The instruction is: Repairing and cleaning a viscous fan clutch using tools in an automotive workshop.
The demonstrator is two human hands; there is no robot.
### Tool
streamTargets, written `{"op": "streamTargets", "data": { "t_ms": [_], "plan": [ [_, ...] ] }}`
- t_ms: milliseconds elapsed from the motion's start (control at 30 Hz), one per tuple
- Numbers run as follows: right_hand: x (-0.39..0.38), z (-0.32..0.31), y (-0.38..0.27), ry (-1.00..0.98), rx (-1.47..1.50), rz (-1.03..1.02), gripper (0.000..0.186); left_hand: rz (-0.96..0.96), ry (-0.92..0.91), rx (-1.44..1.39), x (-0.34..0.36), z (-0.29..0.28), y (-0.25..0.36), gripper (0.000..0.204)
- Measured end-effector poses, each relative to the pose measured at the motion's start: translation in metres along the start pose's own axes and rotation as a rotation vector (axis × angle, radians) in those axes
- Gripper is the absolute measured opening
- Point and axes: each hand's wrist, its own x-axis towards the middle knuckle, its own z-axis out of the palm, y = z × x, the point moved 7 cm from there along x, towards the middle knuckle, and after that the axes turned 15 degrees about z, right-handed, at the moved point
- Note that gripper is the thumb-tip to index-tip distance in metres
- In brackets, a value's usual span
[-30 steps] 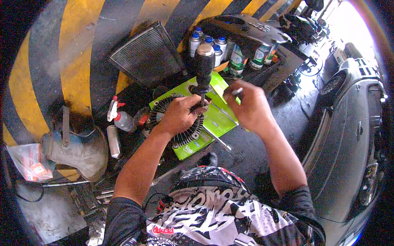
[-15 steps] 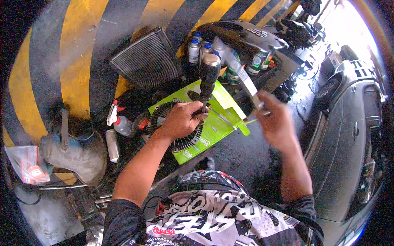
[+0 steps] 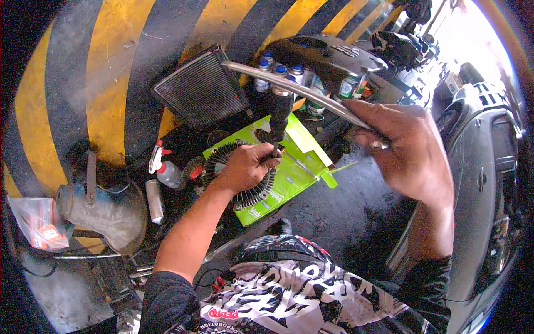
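My left hand (image 3: 245, 167) is closed round the metal shaft of an upright screwdriver (image 3: 281, 114) with a thick black handle. Beneath that hand lies a round black part (image 3: 260, 195) with thin fins all round its rim, resting on a bright green box (image 3: 303, 142). My right hand (image 3: 411, 147) is closed on one end of a long silver metal bar (image 3: 317, 97). The bar crosses in front of the screwdriver's butt end; I cannot tell whether they touch. The hand hides the screwdriver's tip.
Behind the box stand a radiator-like finned core (image 3: 203, 89), several blue-capped bottles (image 3: 262, 83) and a grey panel (image 3: 334, 50). At left are a spray bottle (image 3: 169, 173), a silver can (image 3: 154, 200) and a worn metal tank (image 3: 105, 217). A grey car (image 3: 473, 183) stands at right.
My right hand has risen to the right, swinging the bar from a steep slant to a flatter one across the screwdriver's top. My left hand keeps its grip on the screwdriver.
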Motion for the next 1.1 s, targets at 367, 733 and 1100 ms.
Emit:
{"op": "streamTargets", "data": {
  "t_ms": [367,733,1100],
  "plan": [
    [-0.002,0.03,0.033,0.0,0.278,0.335,0.038,-0.036,-0.021,0.014,-0.005,-0.002,-0.011,0.016],
    [-0.074,0.276,0.065,-0.172,-0.022,0.577,0.042,-0.014,-0.042,0.086,-0.002,-0.001,-0.003,0.018],
    [-0.048,0.243,0.043,-0.142,0.036,0.342,0.04,-0.058,-0.031,0.041,-0.004,-0.001,-0.008,0.016]
  ]
}}
